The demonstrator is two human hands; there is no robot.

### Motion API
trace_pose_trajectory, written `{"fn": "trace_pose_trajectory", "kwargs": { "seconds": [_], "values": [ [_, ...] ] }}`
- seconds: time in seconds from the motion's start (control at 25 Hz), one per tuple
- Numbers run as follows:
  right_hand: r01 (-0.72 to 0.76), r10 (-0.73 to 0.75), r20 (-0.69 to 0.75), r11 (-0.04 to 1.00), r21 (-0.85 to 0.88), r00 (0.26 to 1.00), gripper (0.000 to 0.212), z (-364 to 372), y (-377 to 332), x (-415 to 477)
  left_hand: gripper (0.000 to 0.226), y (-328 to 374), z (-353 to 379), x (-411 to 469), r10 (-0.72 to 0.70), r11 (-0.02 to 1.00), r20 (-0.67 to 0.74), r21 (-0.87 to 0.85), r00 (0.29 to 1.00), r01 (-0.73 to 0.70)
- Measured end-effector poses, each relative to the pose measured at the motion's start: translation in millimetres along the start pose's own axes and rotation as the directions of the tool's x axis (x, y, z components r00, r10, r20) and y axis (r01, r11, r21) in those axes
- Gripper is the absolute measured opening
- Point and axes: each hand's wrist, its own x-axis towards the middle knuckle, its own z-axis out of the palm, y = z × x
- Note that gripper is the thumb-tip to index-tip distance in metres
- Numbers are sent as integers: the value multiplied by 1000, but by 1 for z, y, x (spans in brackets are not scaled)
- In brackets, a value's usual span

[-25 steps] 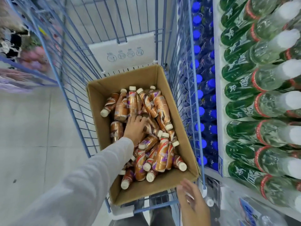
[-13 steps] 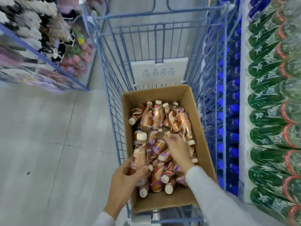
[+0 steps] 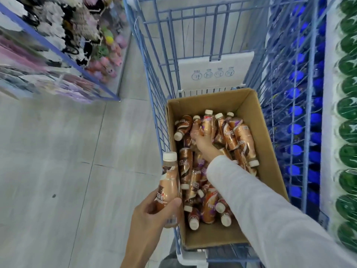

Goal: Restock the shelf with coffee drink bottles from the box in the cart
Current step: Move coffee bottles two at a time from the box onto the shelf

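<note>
An open cardboard box [image 3: 270,171] sits in a blue wire cart [image 3: 160,60] and holds several brown coffee drink bottles [image 3: 244,140] with white caps, lying loose. My left hand [image 3: 152,213] grips one coffee bottle [image 3: 168,186] upright by its lower half, just left of the box and over the cart's side. My right hand [image 3: 201,139] reaches deep into the far part of the box, its fingers curled round a bottle [image 3: 197,126] lying in the pile. My white sleeve covers some bottles in the middle.
On the right stands a shelf with rows of blue-capped bottles [image 3: 295,130] and green bottles [image 3: 347,132]. A shelf of soft toys [image 3: 77,41] stands at the far left. Grey tiled floor [image 3: 67,161] lies left of the cart. A white flap [image 3: 214,74] rests behind the box.
My left hand has kept its bottle and raised it a little beside the box. My right hand moved farther into the box, from the middle of the pile to the far bottles.
</note>
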Motion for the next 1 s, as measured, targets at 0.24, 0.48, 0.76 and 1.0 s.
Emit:
{"fn": "trace_pose_trajectory", "kwargs": {
  "seconds": [0.24, 0.48, 0.76, 1.0],
  "values": [
    [11, -42, 115, 965, 261, 993, 85, -68, 57, -100, 24, 30, 15, -18, 101, 991, 94, 76, 990, -108],
    [171, -172, -33, 901, 399, 985, 105, -140, 114, -226, 63, 49, 69, -64, 179, 964, 234, 155, 956, -218],
    [486, -304, -406, 725, 488, 862, 51, -229, 182, -393, 47, 45, 156, -183, 268, 889, 542, 179, 796, -422],
    [672, -306, -620, 525, 523, 722, 33, -284, 274, -533, 15, 22, 202, -326, 278, 781, 775, 161, 568, -603]
  ]
}}
